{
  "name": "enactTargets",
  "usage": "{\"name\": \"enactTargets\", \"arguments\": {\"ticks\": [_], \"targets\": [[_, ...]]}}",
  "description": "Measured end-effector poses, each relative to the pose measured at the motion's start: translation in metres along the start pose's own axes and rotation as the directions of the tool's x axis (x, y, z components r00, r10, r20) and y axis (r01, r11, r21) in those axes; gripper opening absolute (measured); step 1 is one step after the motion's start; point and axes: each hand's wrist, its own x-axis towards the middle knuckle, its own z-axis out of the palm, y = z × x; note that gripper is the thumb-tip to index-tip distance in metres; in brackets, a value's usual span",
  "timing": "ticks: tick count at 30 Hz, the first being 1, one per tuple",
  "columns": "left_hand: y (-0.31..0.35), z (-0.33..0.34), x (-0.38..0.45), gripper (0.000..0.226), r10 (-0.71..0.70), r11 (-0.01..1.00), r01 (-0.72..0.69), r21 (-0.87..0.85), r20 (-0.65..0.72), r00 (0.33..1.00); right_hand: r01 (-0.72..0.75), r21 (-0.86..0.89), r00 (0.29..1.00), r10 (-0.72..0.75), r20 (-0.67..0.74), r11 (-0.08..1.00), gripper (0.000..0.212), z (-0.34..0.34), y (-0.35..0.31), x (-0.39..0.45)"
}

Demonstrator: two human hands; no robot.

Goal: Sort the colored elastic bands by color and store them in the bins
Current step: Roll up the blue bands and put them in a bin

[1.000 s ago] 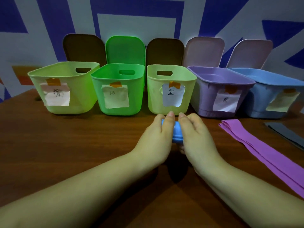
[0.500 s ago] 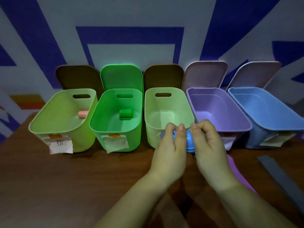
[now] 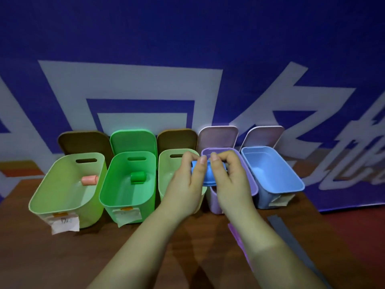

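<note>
**Blue band held in both hands above the bins**

The left hand (image 3: pixel 185 184) and the right hand (image 3: pixel 229 180) are raised side by side, fingers curled, and between them they pinch a rolled blue band (image 3: pixel 205 174). The left thumb and fingertips grip its left end, the right hand's fingertips its right end. The roll lies roughly level with its long axis running left to right, across the row of bins rather than toward the wall. It hangs in the air over the gap between the third bin and the fourth, touching neither that I can see.

Below the hands stand five open bins in a row on the brown desk (image 3: pixel 52 257), lids tipped back against the blue and white wall. From the left: a pale yellow-green bin (image 3: pixel 52 197) with a pink rolled band (image 3: pixel 90 180) lying near its far end, long axis left to right; a bright green bin (image 3: pixel 116 197) with a green rolled band (image 3: pixel 138 177) inside; a second pale yellow-green bin (image 3: pixel 166 170), partly hidden by the left hand; a purple bin (image 3: pixel 248 178) behind the right hand; and a light blue bin (image 3: pixel 287 180). Paper labels hang on the bin fronts, the writing too small to read.

On the desk beside the right forearm lies a purple band (image 3: pixel 239 240), mostly covered, and further right a dark grey band (image 3: pixel 285 230) running away from the bins toward the near edge.
</note>
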Motion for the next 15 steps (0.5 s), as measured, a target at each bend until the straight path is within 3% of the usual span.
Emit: {"name": "enactTargets", "arguments": {"ticks": [6, 9, 11, 15], "targets": [[0.004, 0.002, 0.017, 0.021, -0.115, 0.963, 0.115, -0.244, 0.011, 0.993, 0.007, 0.007, 0.994, -0.008, 0.105, 1.000, 0.005, -0.008, -0.006, 0.019], [0.000, -0.003, 0.028, 0.007, -0.202, 0.876, 0.212, -0.434, 0.069, 0.977, -0.019, 0.044, 0.986, 0.011, 0.167, 0.999, 0.014, -0.009, -0.003, 0.030], [-0.009, -0.009, 0.033, 0.020, -0.224, 0.832, 0.234, -0.503, 0.082, 0.971, -0.056, 0.072, 0.976, 0.040, 0.212, 0.996, 0.022, -0.009, -0.001, 0.036], [-0.023, -0.021, 0.046, 0.036, -0.211, 0.851, 0.212, -0.480, 0.056, 0.976, -0.239, 0.215, 0.948, 0.180, 0.262, 0.947, 0.035, -0.004, 0.013, 0.059]]}}
